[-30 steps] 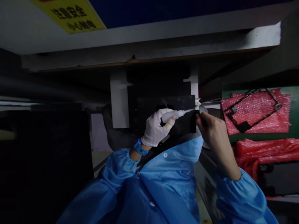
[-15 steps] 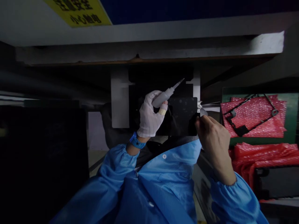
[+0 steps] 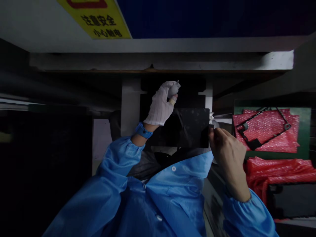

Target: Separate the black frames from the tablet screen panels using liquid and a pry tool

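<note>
My left hand (image 3: 161,105), in a white glove with a blue wrist strap, is closed around a grey squeeze bottle (image 3: 174,88) and is raised in front of the dark recess under the shelf. Only the bottle's rounded end shows above my fingers; its nozzle is hidden. My bare right hand (image 3: 223,144) pinches a small white wipe (image 3: 211,119) against the right edge of a flat black panel (image 3: 191,128). The panel lies level in front of my blue coat, between my two hands.
A grey shelf (image 3: 158,59) with a yellow warning sign (image 3: 98,19) runs overhead. White brackets (image 3: 129,105) stand behind the panel. To the right, red bubble wrap (image 3: 266,131) holds a thin black frame (image 3: 256,142); more red wrap lies below. The left side is dark.
My left hand has lifted the bottle up and away from the panel's right edge, turning its nozzle away into the recess. My right hand stays at the panel's right edge.
</note>
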`<state>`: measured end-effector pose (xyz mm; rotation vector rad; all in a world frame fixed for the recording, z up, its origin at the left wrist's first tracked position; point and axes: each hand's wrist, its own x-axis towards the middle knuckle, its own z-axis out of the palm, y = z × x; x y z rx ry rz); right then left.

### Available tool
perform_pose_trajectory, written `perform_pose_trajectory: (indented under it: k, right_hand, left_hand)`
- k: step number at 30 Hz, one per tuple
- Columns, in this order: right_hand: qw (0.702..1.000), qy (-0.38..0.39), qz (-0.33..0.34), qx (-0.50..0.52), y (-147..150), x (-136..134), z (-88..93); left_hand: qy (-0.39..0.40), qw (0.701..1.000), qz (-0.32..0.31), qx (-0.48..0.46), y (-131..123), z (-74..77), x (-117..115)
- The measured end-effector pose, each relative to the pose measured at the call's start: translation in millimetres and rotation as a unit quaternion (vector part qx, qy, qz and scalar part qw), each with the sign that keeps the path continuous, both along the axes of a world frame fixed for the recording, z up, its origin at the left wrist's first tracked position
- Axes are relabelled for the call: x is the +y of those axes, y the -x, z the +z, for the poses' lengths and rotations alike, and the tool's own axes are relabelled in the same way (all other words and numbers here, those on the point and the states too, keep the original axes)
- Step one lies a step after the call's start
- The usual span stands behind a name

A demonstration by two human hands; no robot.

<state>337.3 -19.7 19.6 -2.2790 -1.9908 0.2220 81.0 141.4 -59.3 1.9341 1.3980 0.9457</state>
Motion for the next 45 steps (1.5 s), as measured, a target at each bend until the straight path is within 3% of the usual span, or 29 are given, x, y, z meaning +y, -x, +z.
perform_pose_trajectory:
  k: [6, 11, 14, 18, 21, 24, 26, 34, 45]
  right_hand:
    - [0.999, -0.023, -0.008, 0.044, -3, -1, 1.7]
    - [0.984, -0.062, -0.028, 0.163, -14, -4, 11.7]
    - [0.967, -0.070, -0.072, 0.235, -16, -8, 13.5]
    - [0.941, -0.071, -0.136, 0.301, -14, -14, 8.8]
    - [0.934, -0.059, -0.154, 0.318, -14, -17, 5.2]
    - [0.933, -0.055, -0.160, 0.318, -14, -16, 4.1]
    - [0.939, -0.051, -0.152, 0.304, -13, -13, 4.8]
    - [0.961, -0.026, -0.098, 0.258, -9, 0, 8.1]
    - [0.964, -0.013, -0.087, 0.252, -7, 4, 13.2]
  left_hand:
    - [0.009, 1.000, 0.007, 0.025, -2, -2.6, -3]
    - [-0.017, 0.999, 0.036, 0.019, -2, 1.6, -10]
    - [-0.026, 0.998, 0.056, 0.017, 1, 9.3, -24]
    - [-0.073, 0.992, 0.090, 0.055, 8, 26.7, -59]
    - [-0.110, 0.985, -0.011, 0.132, 12, 41.4, -89]
    - [-0.084, 0.964, -0.144, 0.208, 11, 50.8, -107]
    - [-0.055, 0.949, -0.188, 0.247, 8, 53.5, -110]
    - [0.036, 0.909, -0.243, 0.336, -8, 52.5, -94]
    - [0.046, 0.917, -0.242, 0.314, -10, 53.2, -89]
